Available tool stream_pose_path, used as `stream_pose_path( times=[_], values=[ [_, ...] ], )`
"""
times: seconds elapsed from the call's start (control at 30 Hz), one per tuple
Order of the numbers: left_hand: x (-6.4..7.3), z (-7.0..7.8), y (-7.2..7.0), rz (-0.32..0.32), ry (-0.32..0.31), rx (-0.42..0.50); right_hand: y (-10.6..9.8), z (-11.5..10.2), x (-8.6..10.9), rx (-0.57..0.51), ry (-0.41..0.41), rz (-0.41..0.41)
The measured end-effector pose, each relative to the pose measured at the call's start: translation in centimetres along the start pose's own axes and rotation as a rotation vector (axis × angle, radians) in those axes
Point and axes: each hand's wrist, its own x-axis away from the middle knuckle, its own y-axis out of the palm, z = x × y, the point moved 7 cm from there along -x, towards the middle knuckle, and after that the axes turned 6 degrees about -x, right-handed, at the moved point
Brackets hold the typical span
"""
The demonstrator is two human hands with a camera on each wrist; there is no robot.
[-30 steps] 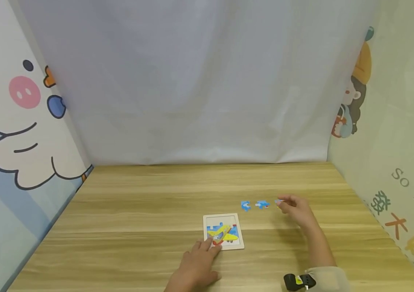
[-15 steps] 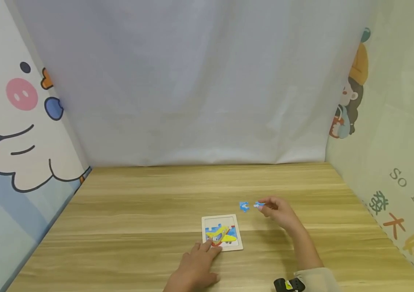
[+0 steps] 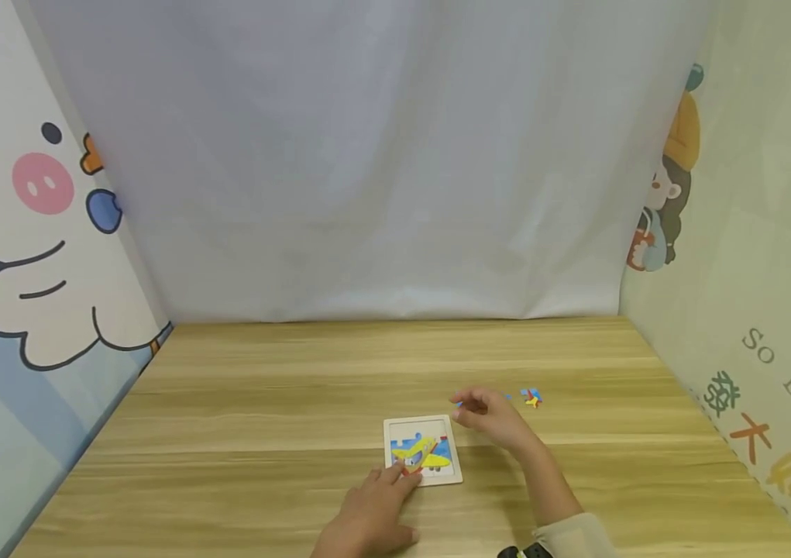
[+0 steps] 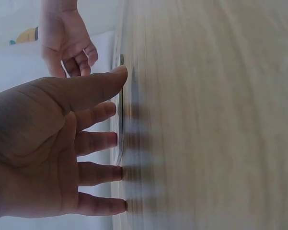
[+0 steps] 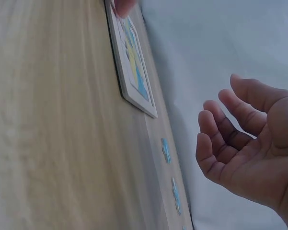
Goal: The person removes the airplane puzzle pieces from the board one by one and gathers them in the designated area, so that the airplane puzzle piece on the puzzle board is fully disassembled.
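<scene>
A wooden jigsaw tray (image 3: pixel 455 459) with a yellow airplane picture lies on the table, its upper part showing bare board. My left hand (image 3: pixel 373 508) rests its straight fingertips on the tray's near left corner. My right hand (image 3: pixel 496 425) hovers behind and right of the tray, fingers loosely bent; the right wrist view shows nothing between them. A blue, red and yellow jigsaw piece (image 3: pixel 531 398) lies to the right of that hand. Two more blue pieces are mostly hidden behind the hand in the head view; the right wrist view shows a blue piece (image 5: pixel 166 150) near the tray and another piece (image 5: pixel 176 195) beyond it.
The wood-grain table (image 3: pixel 242 434) runs back to a pale grey curtain (image 3: pixel 367 170). Printed panels stand on both sides, a cartoon one (image 3: pixel 39 256) at left and a green one (image 3: pixel 751 232) at right.
My right hand has moved left across the row of pieces, from the rightmost one toward the leftmost. The rightmost piece is uncovered now. My left hand stays on the tray.
</scene>
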Motion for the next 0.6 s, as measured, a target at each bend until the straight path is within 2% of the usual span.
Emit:
stream_pose_path(
  times=[0.37,0.6],
  values=[
    [-0.1,0.0,0.0,-0.003,0.000,0.000,3.0,-1.1,-0.7,0.061,-0.041,-0.064],
    [0.0,0.1,0.1,0.007,0.023,-0.042,4.5,-0.4,-1.4,0.111,-0.049,-0.108]
  ],
)
